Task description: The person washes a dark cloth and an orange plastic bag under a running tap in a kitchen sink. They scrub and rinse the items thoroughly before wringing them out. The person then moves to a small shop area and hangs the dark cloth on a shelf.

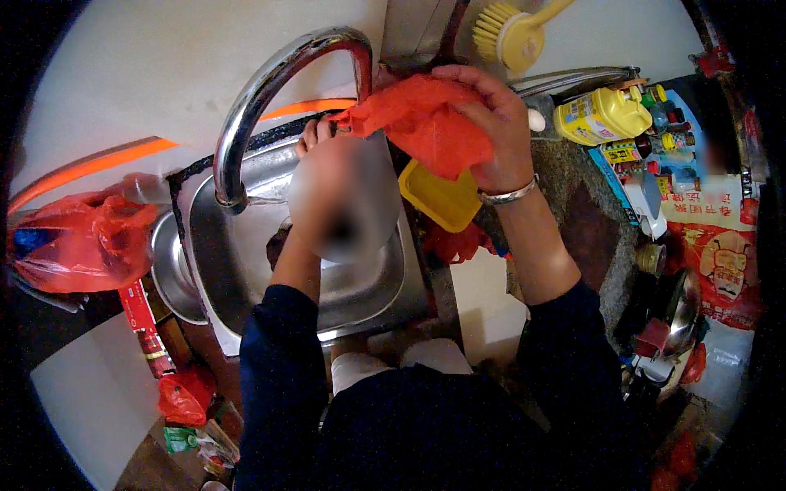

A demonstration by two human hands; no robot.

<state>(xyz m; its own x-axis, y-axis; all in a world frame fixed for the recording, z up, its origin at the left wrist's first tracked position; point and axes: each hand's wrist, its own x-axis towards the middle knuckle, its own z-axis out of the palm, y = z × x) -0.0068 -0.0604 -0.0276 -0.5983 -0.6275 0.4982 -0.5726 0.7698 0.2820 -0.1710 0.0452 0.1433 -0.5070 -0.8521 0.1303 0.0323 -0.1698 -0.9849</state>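
Observation:
A thin red plastic bag (430, 123) stretches between my two hands, above the far right corner of the steel sink (360, 299). My right hand (503, 127) grips its wide end, fingers bent over the top edge. At the narrow end, the fingers of my left hand (313, 135) are curled against the bag, and a grey blurred patch hides most of that hand. The curved chrome tap (246, 106) arches over the sink, left of the bag. Below my right hand sits a yellow plastic tub (442, 200). Something dark in the sink is mostly hidden by my left arm.
Left of the sink are a steel bowl (173, 274) and a full red bag (86, 241). A yellow brush (520, 41) hangs at the far wall. On the right counter stand a yellow jug (602, 116), several bottles (675, 147) and a pan (684, 311).

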